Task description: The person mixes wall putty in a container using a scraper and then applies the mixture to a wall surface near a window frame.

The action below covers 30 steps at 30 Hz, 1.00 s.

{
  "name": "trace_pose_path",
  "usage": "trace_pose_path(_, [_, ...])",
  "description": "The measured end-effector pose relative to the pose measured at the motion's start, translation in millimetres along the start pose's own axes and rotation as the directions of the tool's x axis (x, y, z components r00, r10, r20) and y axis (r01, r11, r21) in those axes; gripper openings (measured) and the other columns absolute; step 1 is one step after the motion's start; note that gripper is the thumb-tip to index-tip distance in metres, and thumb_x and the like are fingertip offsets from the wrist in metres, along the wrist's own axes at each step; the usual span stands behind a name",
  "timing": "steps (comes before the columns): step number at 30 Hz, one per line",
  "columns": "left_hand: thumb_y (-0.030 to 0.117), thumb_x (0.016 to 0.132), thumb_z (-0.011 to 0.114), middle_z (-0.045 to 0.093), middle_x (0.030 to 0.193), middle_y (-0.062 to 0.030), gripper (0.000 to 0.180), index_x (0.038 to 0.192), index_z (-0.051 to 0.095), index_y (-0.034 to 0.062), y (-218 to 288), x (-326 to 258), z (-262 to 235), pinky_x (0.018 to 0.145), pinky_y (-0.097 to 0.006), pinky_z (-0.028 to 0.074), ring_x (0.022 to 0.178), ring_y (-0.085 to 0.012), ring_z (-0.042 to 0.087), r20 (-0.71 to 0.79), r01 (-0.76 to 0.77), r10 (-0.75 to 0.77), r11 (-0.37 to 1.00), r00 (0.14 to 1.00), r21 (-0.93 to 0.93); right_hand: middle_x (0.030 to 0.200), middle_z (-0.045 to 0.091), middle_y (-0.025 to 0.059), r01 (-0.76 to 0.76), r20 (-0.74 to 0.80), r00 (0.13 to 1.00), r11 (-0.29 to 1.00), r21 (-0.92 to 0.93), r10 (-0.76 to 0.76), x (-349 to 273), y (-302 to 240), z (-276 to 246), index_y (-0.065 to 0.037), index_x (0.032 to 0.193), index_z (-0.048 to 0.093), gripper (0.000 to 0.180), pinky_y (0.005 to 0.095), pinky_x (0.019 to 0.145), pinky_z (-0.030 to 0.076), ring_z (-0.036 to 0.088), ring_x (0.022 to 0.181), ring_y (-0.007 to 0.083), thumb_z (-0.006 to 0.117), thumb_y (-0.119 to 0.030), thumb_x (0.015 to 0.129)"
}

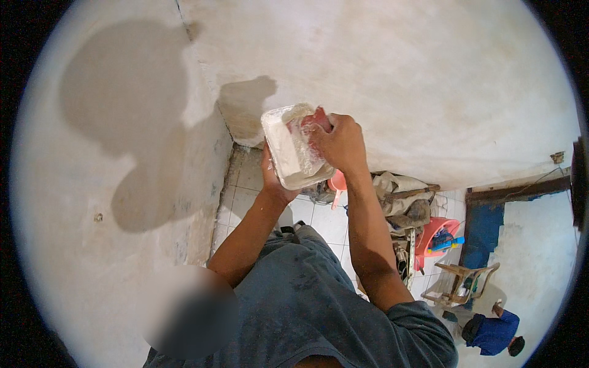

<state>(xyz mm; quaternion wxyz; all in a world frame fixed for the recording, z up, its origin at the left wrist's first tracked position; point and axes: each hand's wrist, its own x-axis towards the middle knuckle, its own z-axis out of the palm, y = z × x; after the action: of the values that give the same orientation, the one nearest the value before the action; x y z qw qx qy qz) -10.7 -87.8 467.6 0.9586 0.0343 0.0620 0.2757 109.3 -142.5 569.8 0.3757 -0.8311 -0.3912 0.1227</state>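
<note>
White paste (283,150) lies thick in a shallow rectangular tray (307,180), which is held up in front of the person, near the corner where the left wall (73,208) meets the far wall (380,92). From where I stand, the left hand (276,187) cradles the tray from its near left side, palm against the outside and thumb along the left edge; the rest of its fingers are hidden behind, so I can't tell how widely they spread. The right hand (342,144) is closed, fingers curled around a red flat tool (319,116) smeared with the paste, at the tray's right side. The tray is tilted so that its inside faces the person, whose grey shirt (307,294) fills the near part of the scene. Shadows fall across the left wall and the corner. Below, on the pale tiled floor (328,221), a pink dipper (337,181) shows just left of the right forearm. Right of that forearm lie crumpled cloths (408,214), with a pink tub (426,242) beside them holding something blue (451,243). Farther right stands a worn stool (463,282), and near it a co-worker in a blue top (494,331) has one arm raised to a pale wall with a dark blue patch (485,230).
</note>
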Motion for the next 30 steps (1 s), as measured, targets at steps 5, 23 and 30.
trace_pose_path(5, [0.060, 0.098, 0.033, 0.048, 0.144, -0.0089, 0.066, 0.146, 0.039, 0.0159, 4, -2, -6, 0.109, -0.051, 0.040, 0.130, -0.0299, 0.049, 0.030, 0.012, -0.011, 1.000, 0.999, -0.012, 0.067, 0.064, 0.0216, 0.083, -0.008, 0.996, 0.993, -0.081, -0.084, 4, 0, 9, 0.000, 0.083, 0.069, 0.030, 0.0418, 0.061, 0.050, 0.066, 0.064, 0.0363, 0.067, -0.029, 0.080])
trace_pose_path(23, [0.062, 0.097, 0.034, 0.050, 0.141, -0.0061, 0.064, 0.144, 0.041, 0.0195, 8, -3, -4, 0.108, -0.046, 0.041, 0.129, -0.0255, 0.050, 0.056, -0.052, 0.049, 0.997, 0.997, 0.050, 0.074, 0.064, 0.0276, 0.211, 0.026, 0.977, 0.953, -0.219, -0.211, -3, -25, 34, 0.003, 0.081, 0.066, 0.027, 0.0498, 0.067, 0.052, 0.064, 0.072, 0.0458, 0.068, -0.024, 0.079])
trace_pose_path(30, [0.061, 0.098, 0.034, 0.050, 0.140, -0.0056, 0.061, 0.143, 0.043, 0.0198, 8, -5, 2, 0.108, -0.046, 0.040, 0.129, -0.0254, 0.050, 0.069, -0.057, 0.052, 0.996, 0.996, 0.071, 0.072, 0.063, 0.0278, 0.215, 0.034, 0.976, 0.953, -0.212, -0.213, -8, -34, 34, 0.003, 0.076, 0.064, 0.026, 0.0502, 0.067, 0.052, 0.064, 0.072, 0.0463, 0.068, -0.023, 0.078])
